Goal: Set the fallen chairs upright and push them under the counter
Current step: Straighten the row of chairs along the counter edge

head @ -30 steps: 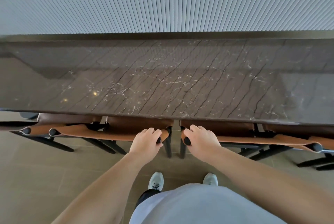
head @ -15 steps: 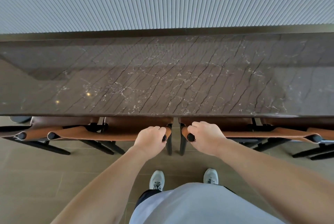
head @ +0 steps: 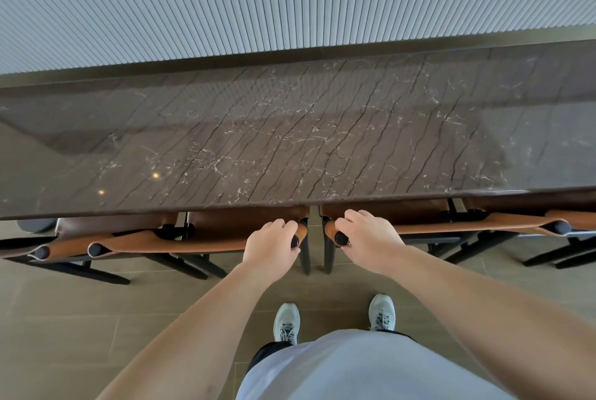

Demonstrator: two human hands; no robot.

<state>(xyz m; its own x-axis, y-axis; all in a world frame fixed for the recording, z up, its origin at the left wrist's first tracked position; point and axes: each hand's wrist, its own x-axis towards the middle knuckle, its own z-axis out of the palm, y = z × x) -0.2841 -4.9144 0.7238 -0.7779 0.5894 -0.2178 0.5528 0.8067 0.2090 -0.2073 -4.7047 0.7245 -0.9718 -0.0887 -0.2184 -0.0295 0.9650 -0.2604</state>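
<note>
Head view, looking down at a dark veined stone surface [head: 290, 141] with a ribbed pale panel [head: 290, 12] beyond its far edge.

Four chairs stood upright in a row, seats tucked under the near edge of the surface, tan leather backrests showing just outside it. Left-middle chair [head: 200, 240] and right-middle chair [head: 451, 228] sat side by side, a narrow gap between their dark legs. Far-left chair [head: 48, 248] and far-right chair [head: 574, 217] were partly cut off by the frame edges.

Left hand [head: 272, 244] gripped the right end of the left-middle chair's backrest, fingers curled over the top, thumb below the black rod end. Right hand [head: 367, 236] gripped the left end of the right-middle chair's backrest, fingers curled over the top, beside the black rod end. The two hands were near each other, apart, one on each side of the gap.

Both forearms reached forward from the bottom of the frame. Two pale sneakers [head: 286, 323] stood on the brown tiled floor [head: 64, 319], just behind the chair legs. Pale shirt [head: 354, 367] at bottom centre.
</note>
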